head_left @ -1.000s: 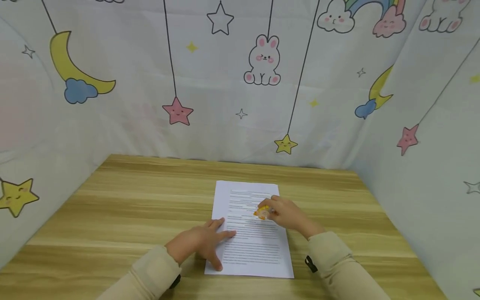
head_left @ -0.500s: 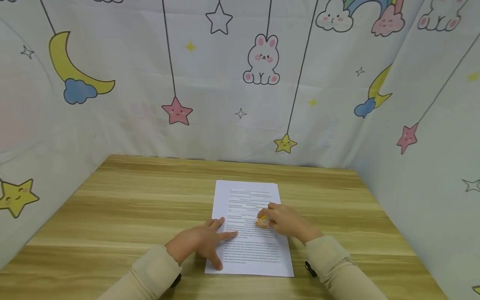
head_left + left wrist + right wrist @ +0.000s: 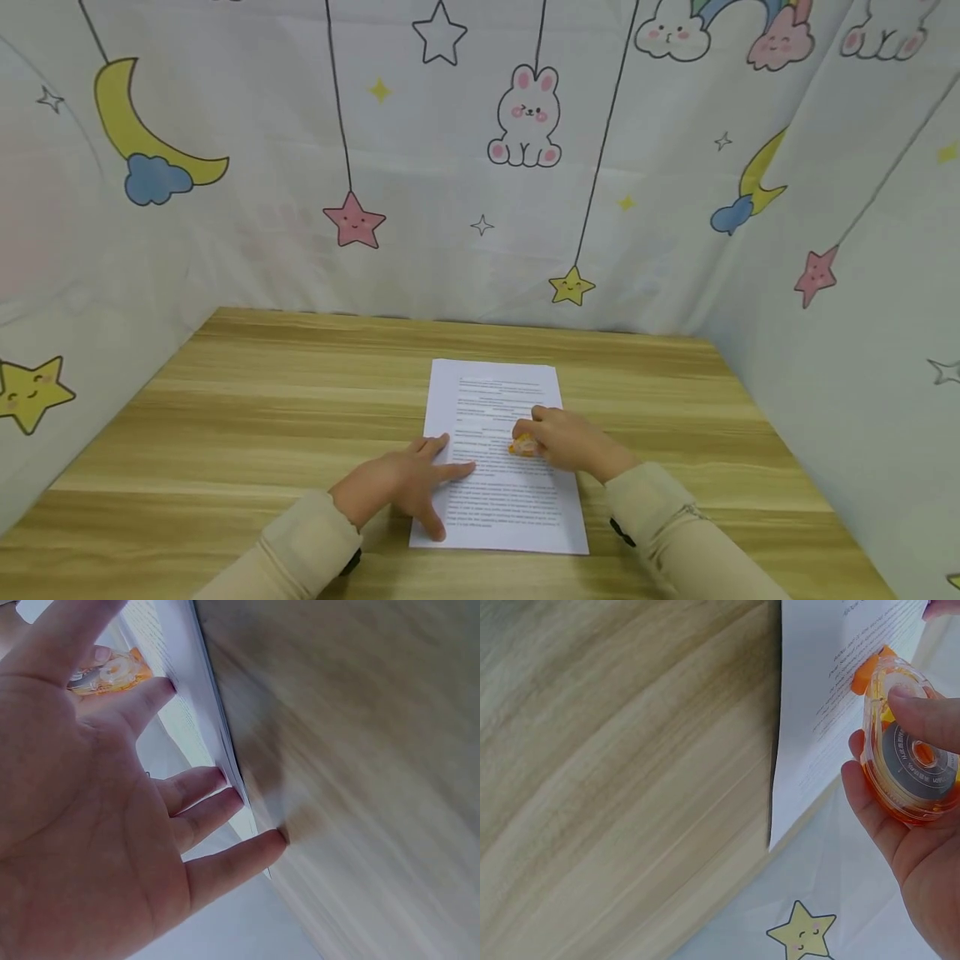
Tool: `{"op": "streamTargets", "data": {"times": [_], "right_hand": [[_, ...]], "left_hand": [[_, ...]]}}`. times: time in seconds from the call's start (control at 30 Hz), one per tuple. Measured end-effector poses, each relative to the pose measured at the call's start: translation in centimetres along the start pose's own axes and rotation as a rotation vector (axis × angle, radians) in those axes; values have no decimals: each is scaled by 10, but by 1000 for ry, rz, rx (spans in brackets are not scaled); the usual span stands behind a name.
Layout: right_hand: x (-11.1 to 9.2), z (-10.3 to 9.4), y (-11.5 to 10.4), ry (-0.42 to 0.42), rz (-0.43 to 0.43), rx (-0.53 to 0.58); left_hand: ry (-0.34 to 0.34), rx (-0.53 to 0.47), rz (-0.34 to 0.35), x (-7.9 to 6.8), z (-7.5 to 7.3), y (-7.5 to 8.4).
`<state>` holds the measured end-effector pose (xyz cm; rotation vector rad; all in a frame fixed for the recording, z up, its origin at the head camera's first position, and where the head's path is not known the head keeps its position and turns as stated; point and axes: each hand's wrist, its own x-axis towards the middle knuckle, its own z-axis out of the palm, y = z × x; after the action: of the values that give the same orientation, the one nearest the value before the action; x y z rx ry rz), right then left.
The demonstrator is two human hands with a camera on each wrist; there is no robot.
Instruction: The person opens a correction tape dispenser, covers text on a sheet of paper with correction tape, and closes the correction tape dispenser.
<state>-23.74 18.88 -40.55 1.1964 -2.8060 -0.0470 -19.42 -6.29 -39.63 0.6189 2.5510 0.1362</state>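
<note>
A printed sheet of paper [image 3: 506, 508], looking like the top of a thin stack, lies on the wooden table. Over its right half, my right hand [image 3: 566, 440] grips an orange, see-through correction tape dispenser [image 3: 915, 754], thumb on one flat side and fingers beneath. The dispenser's orange tip [image 3: 866, 673] points at the printed lines; whether it touches the paper I cannot tell. My left hand [image 3: 401, 482] rests spread on the sheet's left edge, fingers straight. In the left wrist view, its fingertips [image 3: 274, 844] reach the paper's edge and the table beside it.
The wooden table [image 3: 262, 400] extends on both sides of the paper. A white cloth [image 3: 442, 275] printed with stars, moons and rabbits hangs behind the table and along both sides. Dark bands [image 3: 622, 532] show at the cuffs of the light sleeves [image 3: 311, 533].
My right hand has come down the page toward me with the correction tape, then shifted slightly left. White gaps show among the upper printed lines. The left hand has stayed in place.
</note>
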Motion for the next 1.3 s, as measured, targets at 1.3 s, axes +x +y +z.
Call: {"op": "streamTargets", "data": {"times": [1.3], "right_hand": [[-46,1,35,67,-19,61]], "left_hand": [[-11,28,-9,-3,-2,2]]}}
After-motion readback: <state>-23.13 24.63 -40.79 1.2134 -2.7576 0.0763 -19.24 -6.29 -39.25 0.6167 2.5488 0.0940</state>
